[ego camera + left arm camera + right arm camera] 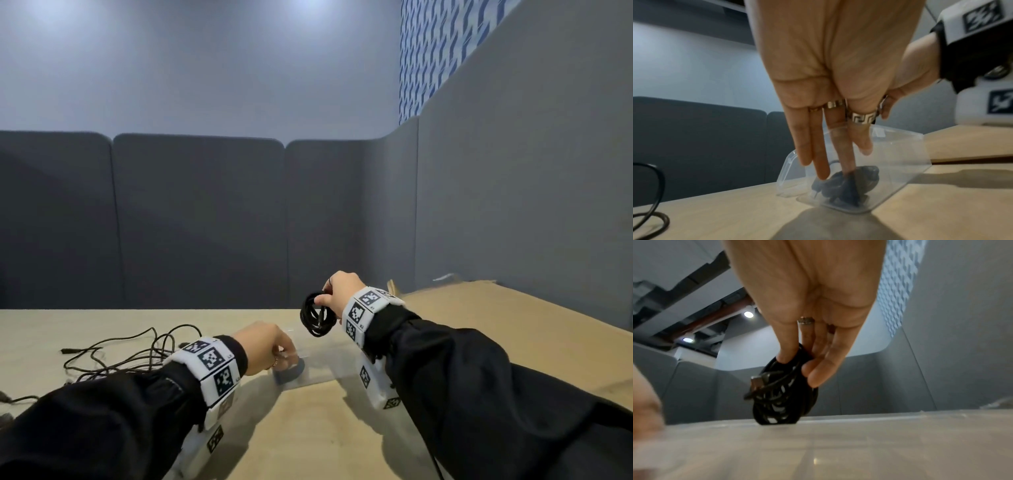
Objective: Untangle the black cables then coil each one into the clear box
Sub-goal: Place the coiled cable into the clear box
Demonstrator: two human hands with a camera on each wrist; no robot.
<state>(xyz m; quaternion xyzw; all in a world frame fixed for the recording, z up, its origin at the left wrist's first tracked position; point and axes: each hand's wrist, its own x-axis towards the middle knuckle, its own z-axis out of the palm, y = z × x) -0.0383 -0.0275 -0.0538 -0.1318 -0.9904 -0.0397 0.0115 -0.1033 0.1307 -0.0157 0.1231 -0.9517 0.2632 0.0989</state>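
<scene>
A clear plastic box (317,371) stands mid-table with a coiled black cable (846,183) inside it. My left hand (284,353) reaches down into the box; in the left wrist view its fingers (821,162) are straight, and one finger seen through the plastic presses on that coil. Above the box's far side my right hand (325,298) pinches a second coiled black cable (317,317) between thumb and fingers. The right wrist view shows this coil (781,394) hanging upright over the box rim (859,415), a USB plug (756,382) sticking out.
A loose tangle of black cables (130,353) lies on the wooden table (308,428) to the left, one loop (659,186) near my left wrist. Flat cardboard (513,325) covers the right side. Grey partition panels (198,222) close off the back and right.
</scene>
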